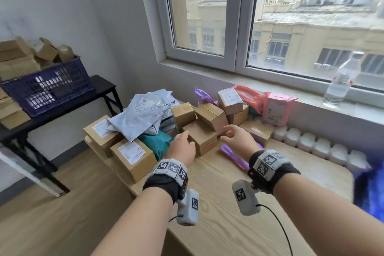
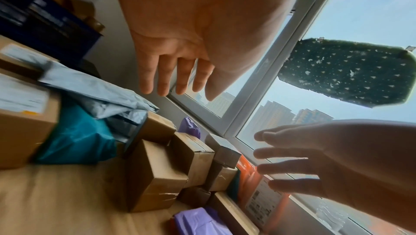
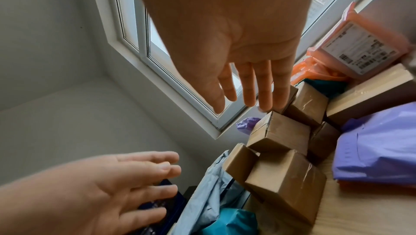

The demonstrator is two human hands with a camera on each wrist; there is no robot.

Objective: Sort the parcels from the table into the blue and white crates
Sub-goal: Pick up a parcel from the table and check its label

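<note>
Parcels are piled at the far end of the wooden table (image 1: 228,203): brown boxes, grey mailer bags (image 1: 143,114), a teal bag (image 1: 160,143), a purple bag (image 1: 234,155) and pink-orange bags (image 1: 274,108). A small brown box (image 1: 202,137) stands at the front of the pile. My left hand (image 1: 184,141) hovers at its left side and my right hand (image 1: 232,133) at its right, both with fingers spread and holding nothing. The left wrist view shows that box (image 2: 155,176) below my left hand (image 2: 178,78). The right wrist view shows it (image 3: 286,182) below my right hand (image 3: 247,87). The blue crate (image 1: 47,87), heaped with boxes, sits far left.
The blue crate rests on a black side table (image 1: 62,114) with more boxes beside it. A water bottle (image 1: 340,83) stands on the windowsill. A row of white containers (image 1: 315,145) lines the table's far right edge. A blurred blue object (image 1: 369,193) is at the right edge.
</note>
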